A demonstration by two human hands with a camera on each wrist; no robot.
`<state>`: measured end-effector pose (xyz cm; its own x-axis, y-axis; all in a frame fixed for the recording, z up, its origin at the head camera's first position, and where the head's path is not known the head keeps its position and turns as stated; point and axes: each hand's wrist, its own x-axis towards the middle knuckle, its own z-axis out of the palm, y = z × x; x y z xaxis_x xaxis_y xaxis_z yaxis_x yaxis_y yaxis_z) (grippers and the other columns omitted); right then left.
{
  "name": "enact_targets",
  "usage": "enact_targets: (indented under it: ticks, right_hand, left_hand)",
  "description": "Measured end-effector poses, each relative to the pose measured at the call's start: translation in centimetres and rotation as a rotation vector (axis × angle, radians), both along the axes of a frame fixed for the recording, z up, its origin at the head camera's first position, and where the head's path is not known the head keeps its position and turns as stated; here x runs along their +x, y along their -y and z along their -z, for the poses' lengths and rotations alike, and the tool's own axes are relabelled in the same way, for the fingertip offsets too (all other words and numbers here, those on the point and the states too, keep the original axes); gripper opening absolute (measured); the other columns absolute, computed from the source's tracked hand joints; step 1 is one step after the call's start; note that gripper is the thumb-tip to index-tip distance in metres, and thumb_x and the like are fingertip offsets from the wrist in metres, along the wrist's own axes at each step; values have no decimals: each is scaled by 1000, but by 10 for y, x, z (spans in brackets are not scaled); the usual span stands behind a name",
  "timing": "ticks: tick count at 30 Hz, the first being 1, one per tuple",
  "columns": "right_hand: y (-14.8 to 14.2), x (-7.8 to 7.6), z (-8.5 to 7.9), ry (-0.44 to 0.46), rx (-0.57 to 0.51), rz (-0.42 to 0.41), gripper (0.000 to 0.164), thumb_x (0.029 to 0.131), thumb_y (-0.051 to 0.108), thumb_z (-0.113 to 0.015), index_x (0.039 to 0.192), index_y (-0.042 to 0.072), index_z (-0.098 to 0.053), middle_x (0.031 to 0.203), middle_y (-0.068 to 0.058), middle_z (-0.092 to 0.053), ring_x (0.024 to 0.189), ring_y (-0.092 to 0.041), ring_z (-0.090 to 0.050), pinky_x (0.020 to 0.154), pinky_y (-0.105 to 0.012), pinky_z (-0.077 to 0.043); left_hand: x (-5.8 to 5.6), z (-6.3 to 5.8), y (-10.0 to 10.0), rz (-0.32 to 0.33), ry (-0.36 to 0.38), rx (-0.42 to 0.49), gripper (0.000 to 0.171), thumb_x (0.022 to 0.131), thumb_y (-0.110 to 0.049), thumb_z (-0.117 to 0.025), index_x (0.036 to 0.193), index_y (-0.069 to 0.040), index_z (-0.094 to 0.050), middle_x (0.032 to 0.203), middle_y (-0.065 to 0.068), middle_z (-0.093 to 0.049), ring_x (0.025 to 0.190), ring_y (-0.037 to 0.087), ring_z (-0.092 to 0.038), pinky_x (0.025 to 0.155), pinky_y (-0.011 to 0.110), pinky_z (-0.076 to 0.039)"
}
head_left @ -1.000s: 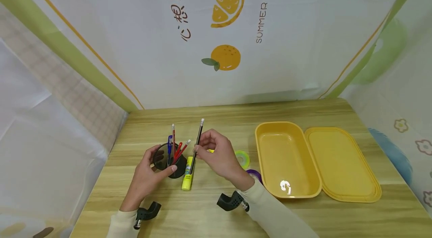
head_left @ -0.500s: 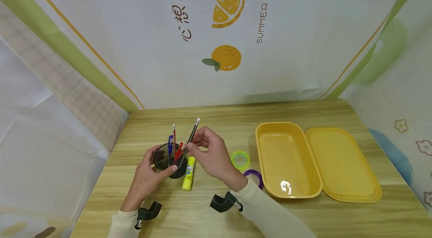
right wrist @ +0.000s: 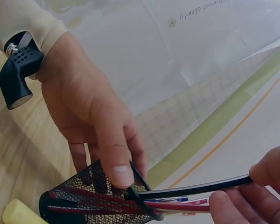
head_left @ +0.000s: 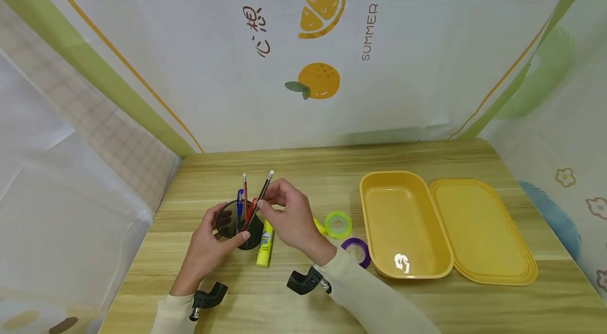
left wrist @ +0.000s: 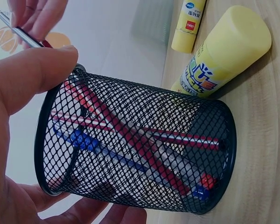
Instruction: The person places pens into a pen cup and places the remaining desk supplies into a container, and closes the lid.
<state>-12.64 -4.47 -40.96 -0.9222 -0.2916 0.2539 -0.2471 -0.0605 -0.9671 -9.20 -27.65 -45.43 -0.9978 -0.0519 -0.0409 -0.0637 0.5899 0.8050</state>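
In the head view my left hand (head_left: 208,249) grips the black mesh pen holder (head_left: 256,235) around its side, thumb at the rim. A blue pen (head_left: 239,205), a red pencil (head_left: 245,189) and other red writing tools stand in it. My right hand (head_left: 290,218) pinches a black pencil (head_left: 265,188) with a white eraser end up. In the right wrist view the black pencil (right wrist: 196,189) slants with its lower end at the holder's mouth, beside the left thumb. A yellow glue stick (head_left: 264,251) lies right against or very near the holder.
A green tape roll (head_left: 348,225) and a purple tape roll (head_left: 366,254) lie right of the right hand. A yellow item (head_left: 320,227) is partly hidden behind that hand. Farther right are an open yellow box (head_left: 403,228) and its yellow lid (head_left: 481,228).
My right hand has moved left with the black pencil, from over the glue stick to the pen holder's mouth. The pencil tilts more now. The left hand and holder have stayed put.
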Motion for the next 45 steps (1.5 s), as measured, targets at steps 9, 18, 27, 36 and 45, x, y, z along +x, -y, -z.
enact_targets:
  ticks: [9,18,27,36,45]
  right_hand:
    - [5,-2,12,-9,66,24,11,99,5,-71,109,7,-67,104,-10,-73,99,-18,-77,80,-22,-61]
    - [9,-3,20,23,113,51,11,98,9,-74,107,11,-69,102,-4,-75,91,-9,-74,80,-22,-61]
    - [8,-3,25,17,165,76,9,98,15,-75,105,14,-71,98,0,-77,90,-9,-73,79,-23,-61]
    - [10,-6,34,13,177,59,8,97,14,-77,103,14,-71,96,1,-78,87,-6,-73,78,-22,-61]
    - [10,-8,36,29,194,62,6,96,14,-77,99,13,-72,93,1,-79,83,-4,-72,77,-20,-61]
  left_hand:
    - [0,1,1,1,-2,-3,93,89,-40,-87,161,-13,-34,153,21,-55,138,43,-56,112,62,-48]
    - [0,1,0,7,-6,9,92,89,-40,-86,161,-13,-35,152,21,-55,138,42,-56,111,61,-49]
    - [0,0,0,9,-13,0,92,89,-38,-87,161,-12,-35,151,22,-56,138,43,-57,111,61,-49]
    - [0,1,0,8,-15,3,91,89,-36,-87,160,-11,-36,152,22,-56,136,44,-58,111,61,-49]
    - [-1,0,-1,13,-20,26,90,89,-34,-87,160,-10,-37,152,22,-56,137,43,-57,112,62,-48]
